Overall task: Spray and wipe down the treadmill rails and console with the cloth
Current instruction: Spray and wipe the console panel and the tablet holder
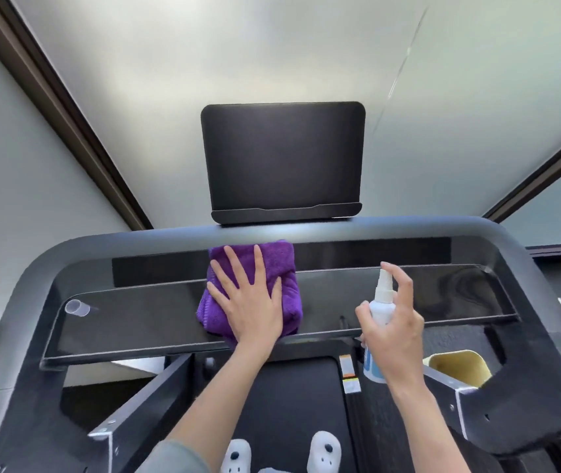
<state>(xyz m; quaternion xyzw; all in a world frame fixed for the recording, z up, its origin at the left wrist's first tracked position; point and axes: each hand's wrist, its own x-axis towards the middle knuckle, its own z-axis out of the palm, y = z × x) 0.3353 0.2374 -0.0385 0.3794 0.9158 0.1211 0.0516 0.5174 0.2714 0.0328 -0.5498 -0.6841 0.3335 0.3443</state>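
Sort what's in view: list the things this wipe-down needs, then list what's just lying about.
Needed: purple cloth under the left hand; white spray bottle in the right hand; glossy console.
Lying about: clear cap on the console; yellow container.

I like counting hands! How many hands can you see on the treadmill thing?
2. The left hand lies flat on the purple cloth in the middle of the console. The right hand holds the white spray bottle just to the right of it.
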